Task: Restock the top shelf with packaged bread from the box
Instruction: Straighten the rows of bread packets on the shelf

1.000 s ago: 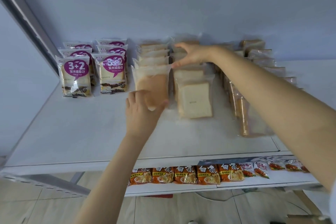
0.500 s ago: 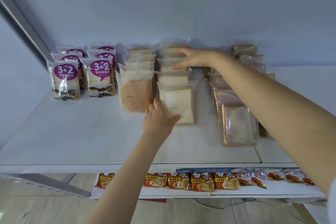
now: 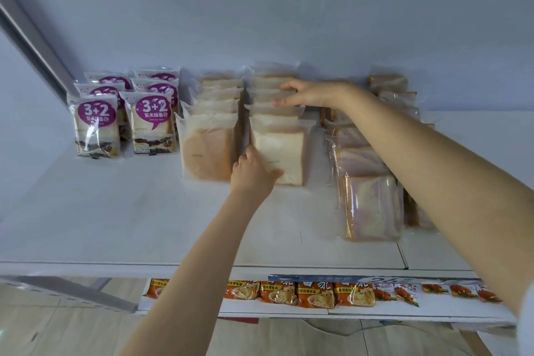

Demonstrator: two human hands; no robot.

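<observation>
Down low and closest, a lower shelf with a row of orange noodle packs and some small red snack packs to their right. Above that, the flat white top shelf, bare along its front part.

Next, the left hand, stretched up and gripping the front white bread pack at its lower left corner. Thumb on the front face, fingers tucked round the left edge. Upright on the top shelf, that pack, first in its row.

Just beside it on the left, a brown bread pack, also upright, at the front of its own row. Off to the right, a swirly purple bread pack, nearest of a row running back, partly hidden by the right arm.

Farther back, the right hand, laid over the tops of the white bread packs behind the front one. Thumb in front and fingers curled over, pinching a few of them.

Far left, purple "3+2" bread packs in two rows, upright, close to a grey post. Behind everything, a plain pale wall.
</observation>
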